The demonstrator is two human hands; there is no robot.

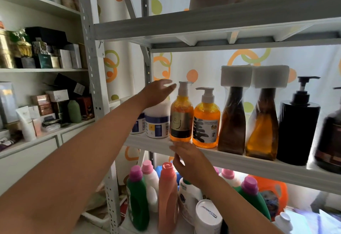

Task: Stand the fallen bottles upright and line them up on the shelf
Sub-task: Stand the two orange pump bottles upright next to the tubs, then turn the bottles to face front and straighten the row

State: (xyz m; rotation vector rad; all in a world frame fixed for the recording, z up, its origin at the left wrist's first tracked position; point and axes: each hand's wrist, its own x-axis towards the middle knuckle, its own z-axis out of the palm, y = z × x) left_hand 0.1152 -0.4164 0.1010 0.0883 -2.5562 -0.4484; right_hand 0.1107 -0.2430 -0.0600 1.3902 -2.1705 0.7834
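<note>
The orange pump bottle (181,115) wears a gold-and-black label and a white pump. Right of it stand a second orange bottle (206,123) with a bold black character on its label, a dark brown bottle (232,123) and an amber bottle (262,128) (both capped white), then a black pump bottle (299,128). Left of it sits a white jar (157,123) banded in blue. Behind it hangs a white curtain (203,62) — orange and green dots and rings. Below it are a green bottle (137,200) capped purple and a salmon-pink bottle (167,200).

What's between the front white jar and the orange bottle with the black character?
An orange pump bottle with a gold label, upright on the shelf, head view.
</note>
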